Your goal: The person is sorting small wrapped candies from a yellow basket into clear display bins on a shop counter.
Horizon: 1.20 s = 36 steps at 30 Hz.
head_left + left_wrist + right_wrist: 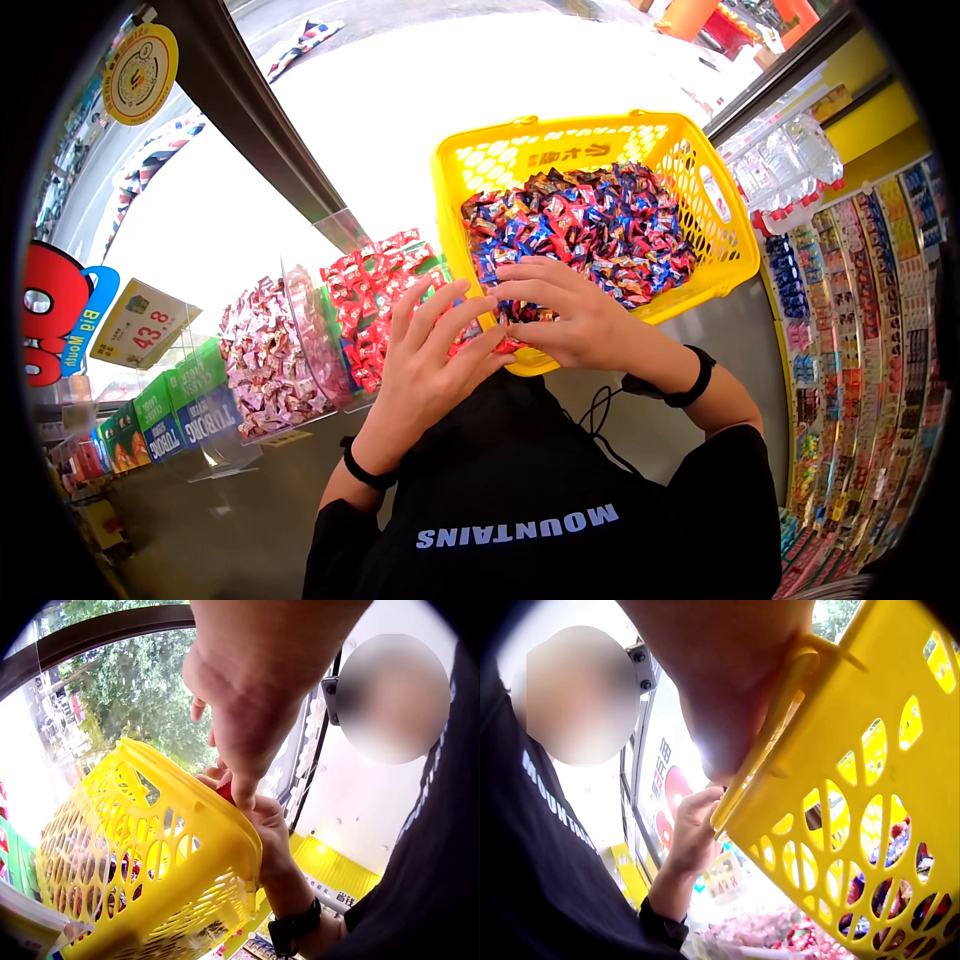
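Over the near left corner of a yellow plastic basket (pixel 715 285), my two hands meet at the fingertips. My left hand (pixel 432 350) and my right hand (pixel 565 312) pinch a small red-wrapped candy (pixel 226 791) between them; much of it is hidden by the fingers. In the left wrist view the red wrapper shows between the left fingers and the right hand (pixel 266 821), just above the basket rim. Many wrapped candies (pixel 590 225) in red, blue and dark wrappers fill the basket. The right wrist view shows the left hand (pixel 696 825) beyond the basket's edge.
Left of the basket stand clear bins with red-wrapped candies (pixel 375 285) and pink-wrapped candies (pixel 270 350). A price card (pixel 145 325) and green cartons (pixel 185 395) are farther left. Shelves of packaged goods (pixel 860 340) line the right side, with bottles (pixel 785 165) above.
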### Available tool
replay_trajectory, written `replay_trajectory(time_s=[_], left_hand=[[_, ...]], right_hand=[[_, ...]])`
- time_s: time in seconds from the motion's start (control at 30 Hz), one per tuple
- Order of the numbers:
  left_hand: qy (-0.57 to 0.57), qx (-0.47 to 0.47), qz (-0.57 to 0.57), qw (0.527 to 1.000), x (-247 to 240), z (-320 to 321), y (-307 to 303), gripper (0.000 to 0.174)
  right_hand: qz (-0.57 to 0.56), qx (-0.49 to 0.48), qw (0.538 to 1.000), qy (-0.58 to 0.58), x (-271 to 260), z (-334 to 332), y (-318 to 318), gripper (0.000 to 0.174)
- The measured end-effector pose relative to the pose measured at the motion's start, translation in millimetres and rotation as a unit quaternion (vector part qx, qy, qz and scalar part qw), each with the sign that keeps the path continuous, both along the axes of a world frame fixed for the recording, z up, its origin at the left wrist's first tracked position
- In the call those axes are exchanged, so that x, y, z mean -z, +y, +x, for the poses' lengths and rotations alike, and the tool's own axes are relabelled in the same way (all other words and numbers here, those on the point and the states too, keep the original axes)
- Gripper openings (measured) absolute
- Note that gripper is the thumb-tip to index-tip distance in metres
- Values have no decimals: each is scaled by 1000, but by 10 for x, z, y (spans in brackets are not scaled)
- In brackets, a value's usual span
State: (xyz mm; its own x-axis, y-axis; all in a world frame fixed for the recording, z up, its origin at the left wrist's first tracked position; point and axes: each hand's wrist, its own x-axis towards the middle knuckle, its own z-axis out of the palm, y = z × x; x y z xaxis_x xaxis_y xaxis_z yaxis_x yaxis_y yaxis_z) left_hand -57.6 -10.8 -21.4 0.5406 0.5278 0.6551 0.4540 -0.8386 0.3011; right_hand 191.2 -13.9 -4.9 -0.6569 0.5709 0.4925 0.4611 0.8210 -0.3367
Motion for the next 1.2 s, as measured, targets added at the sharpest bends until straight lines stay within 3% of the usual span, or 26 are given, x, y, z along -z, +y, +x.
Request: replay_trajectory(time_s=[0.17, 0.33, 0.5, 0.53, 0.63, 0.8, 0.9, 0.97, 1.07, 1.2], left_hand=[[-27, -14, 11, 999, -12, -7, -28, 36], [-28, -80, 11, 996, 42, -282, -5, 33], [40, -143, -39, 988, 492, -632, 14, 25], [47, -151, -44, 986, 600, -671, 4, 23], [75, -137, -77, 985, 853, -788, -23, 22], [93, -168, -111, 975, 1026, -853, -56, 21], [113, -189, -139, 965, 1022, -915, -106, 17], [122, -201, -154, 960, 1003, -966, -128, 16], [118, -240, -167, 949, 1037, -1024, -155, 15], [101, -261, -157, 947, 1005, -1020, -150, 18]], right_hand=[[24, 21, 998, -48, -190, -35, -66, 24], [-42, 54, 984, -167, -478, 118, 85, 38], [-170, 26, 945, -279, -488, 382, 641, 45], [-229, 33, 916, -328, -529, 350, 774, 47], [-226, 24, 884, -408, -327, 291, 1114, 50], [-221, -43, 866, -446, 209, 93, 1578, 67], [-161, -100, 865, -465, 473, 31, 1724, 67], [-154, -85, 854, -490, 612, -3, 1773, 65], [-124, -92, 873, -464, 799, 38, 1835, 60], [-236, -53, 889, -390, 393, -66, 1732, 48]])
